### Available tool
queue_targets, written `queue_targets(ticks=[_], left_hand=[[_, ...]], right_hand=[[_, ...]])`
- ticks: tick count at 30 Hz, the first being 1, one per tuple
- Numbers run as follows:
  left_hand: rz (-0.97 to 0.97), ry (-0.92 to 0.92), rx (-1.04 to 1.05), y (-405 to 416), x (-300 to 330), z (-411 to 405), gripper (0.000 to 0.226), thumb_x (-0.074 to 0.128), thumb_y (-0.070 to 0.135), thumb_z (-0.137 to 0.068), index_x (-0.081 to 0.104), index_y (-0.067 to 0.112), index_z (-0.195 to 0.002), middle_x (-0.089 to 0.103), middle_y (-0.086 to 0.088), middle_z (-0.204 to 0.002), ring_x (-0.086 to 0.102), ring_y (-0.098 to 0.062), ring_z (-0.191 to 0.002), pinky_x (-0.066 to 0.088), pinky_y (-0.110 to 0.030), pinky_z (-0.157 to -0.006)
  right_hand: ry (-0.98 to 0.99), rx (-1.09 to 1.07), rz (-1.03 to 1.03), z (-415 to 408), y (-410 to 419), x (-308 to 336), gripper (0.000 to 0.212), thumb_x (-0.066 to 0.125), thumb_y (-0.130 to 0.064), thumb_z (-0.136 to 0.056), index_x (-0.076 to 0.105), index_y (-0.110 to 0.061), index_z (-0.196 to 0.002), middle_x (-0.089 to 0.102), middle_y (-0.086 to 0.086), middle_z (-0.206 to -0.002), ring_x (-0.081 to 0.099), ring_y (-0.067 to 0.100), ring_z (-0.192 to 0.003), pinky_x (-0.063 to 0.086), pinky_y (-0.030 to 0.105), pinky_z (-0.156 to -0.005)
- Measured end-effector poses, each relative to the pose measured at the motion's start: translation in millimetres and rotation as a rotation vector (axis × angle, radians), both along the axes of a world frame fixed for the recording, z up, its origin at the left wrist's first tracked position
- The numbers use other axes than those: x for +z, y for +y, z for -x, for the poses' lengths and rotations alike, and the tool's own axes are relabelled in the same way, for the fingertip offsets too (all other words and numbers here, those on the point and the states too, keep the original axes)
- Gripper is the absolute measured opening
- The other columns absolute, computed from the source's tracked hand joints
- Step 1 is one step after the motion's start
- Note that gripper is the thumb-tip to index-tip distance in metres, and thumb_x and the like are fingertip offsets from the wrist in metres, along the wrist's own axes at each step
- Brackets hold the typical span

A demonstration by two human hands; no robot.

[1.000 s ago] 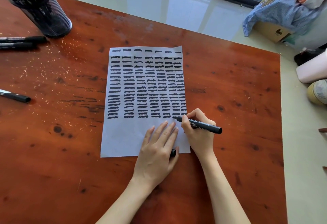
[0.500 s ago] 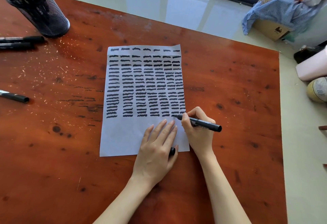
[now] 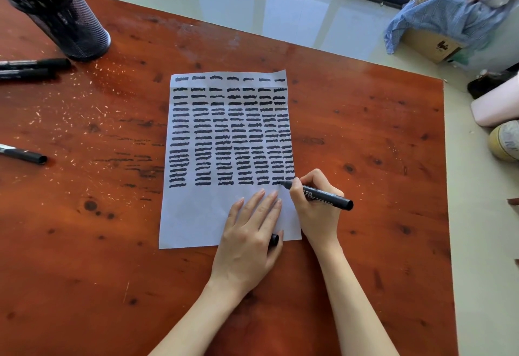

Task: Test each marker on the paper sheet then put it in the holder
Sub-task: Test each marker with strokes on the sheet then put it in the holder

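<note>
A white paper sheet (image 3: 196, 215) lies on the wooden table, most of it filled with rows of short black strokes. My right hand (image 3: 314, 209) grips a black marker (image 3: 325, 195) with its tip on the paper at the right end of the lowest row. My left hand (image 3: 252, 232) presses flat on the sheet's lower right part, and the marker's black cap (image 3: 273, 239) pokes out by its thumb. The black mesh holder (image 3: 70, 24) stands at the far left, with several markers in it.
Two capped black markers (image 3: 36, 67) lie side by side just below the holder, and another marker (image 3: 25, 154) lies at the left edge. The table's right edge (image 3: 446, 187) drops to a tiled floor with a box, cloth and shoes.
The marker tip has slid a little to the left along the lowest row. My left hand has stayed flat on the paper.
</note>
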State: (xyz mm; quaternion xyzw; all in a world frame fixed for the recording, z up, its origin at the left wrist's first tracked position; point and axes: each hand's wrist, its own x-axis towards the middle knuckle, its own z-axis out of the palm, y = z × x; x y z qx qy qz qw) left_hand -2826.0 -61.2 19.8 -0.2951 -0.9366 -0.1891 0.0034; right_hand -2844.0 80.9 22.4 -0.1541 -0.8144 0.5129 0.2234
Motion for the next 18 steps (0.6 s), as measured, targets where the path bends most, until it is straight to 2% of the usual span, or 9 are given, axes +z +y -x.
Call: queue_targets(ticks=[2, 6, 11, 14, 18], left_hand=[[0.003, -0.001, 0.002, 0.0, 0.0, -0.1, 0.046, 0.046, 0.032, -0.088, 0.053, 0.012, -0.128, 0.050, -0.002, -0.137, 0.041, -0.019, -0.130, 0.029, -0.040, -0.108], [0.005, 0.002, 0.002, 0.3, 0.4, -0.1, 0.046, 0.046, 0.032, -0.088, 0.053, 0.012, -0.129, 0.051, -0.002, -0.137, 0.041, -0.019, -0.130, 0.028, -0.040, -0.108], [0.004, 0.004, 0.002, 0.4, -0.5, -0.3, 0.046, 0.045, 0.032, -0.088, 0.053, 0.012, -0.128, 0.051, -0.002, -0.137, 0.041, -0.019, -0.130, 0.028, -0.040, -0.108], [0.001, 0.009, 0.000, -0.1, -1.1, -0.5, 0.046, 0.045, 0.032, -0.088, 0.053, 0.012, -0.128, 0.051, -0.002, -0.137, 0.040, -0.019, -0.131, 0.028, -0.040, -0.108], [-0.002, 0.013, -0.002, 0.0, -1.8, -0.3, 0.046, 0.045, 0.032, -0.088, 0.053, 0.012, -0.129, 0.051, -0.002, -0.137, 0.041, -0.019, -0.131, 0.028, -0.040, -0.108]], right_hand=[[0.004, -0.002, 0.011, -0.3, -0.3, 0.2, 0.027, 0.052, -0.024, -0.081, 0.043, -0.011, -0.059, 0.043, -0.003, -0.047, 0.037, 0.007, -0.043, 0.030, 0.016, -0.045], [-0.006, -0.011, 0.034, -0.6, -0.5, 0.5, 0.031, 0.052, -0.025, -0.082, 0.045, -0.005, -0.059, 0.049, 0.008, -0.048, 0.040, 0.011, -0.043, 0.033, 0.020, -0.045], [-0.013, -0.019, 0.040, -0.8, -0.2, -0.4, 0.028, 0.051, -0.023, -0.081, 0.043, -0.009, -0.059, 0.047, 0.005, -0.049, 0.037, 0.010, -0.044, 0.031, 0.020, -0.046], [-0.022, -0.025, 0.033, -0.5, 0.2, -1.4, 0.030, 0.051, -0.025, -0.082, 0.045, -0.006, -0.060, 0.052, 0.010, -0.051, 0.041, 0.017, -0.044, 0.032, 0.024, -0.045], [-0.011, -0.034, 0.044, -0.1, -0.6, -0.4, 0.029, 0.050, -0.022, -0.082, 0.043, -0.006, -0.059, 0.043, 0.003, -0.050, 0.035, 0.009, -0.045, 0.030, 0.020, -0.046]])
